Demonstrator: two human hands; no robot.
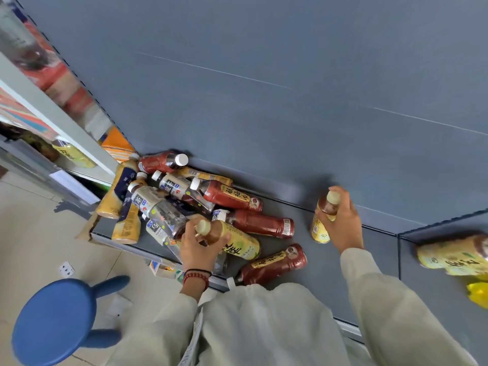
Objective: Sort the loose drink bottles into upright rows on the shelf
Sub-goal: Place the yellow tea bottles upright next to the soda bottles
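The left hand [199, 248] curls its fingers round the neck of a lying yellow-label tea bottle [237, 244] atop the heap of bottles [184, 196] (near the front edge of the shelf [330, 262]). The right hand [343, 223] grips an upright yellow tea bottle [322, 228] by its shoulder, toward the back edge and well apart from the heap.

yellow-labelled bottle [239, 245], red-brown bottle [264, 223], blue stool [52, 318], grey shelf [369, 260]

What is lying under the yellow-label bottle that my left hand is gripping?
Your left hand holds the yellow-label bottle by its neck over a clear blue-label bottle and the grey shelf. Hand and bottle cover whatever else lies directly beneath.
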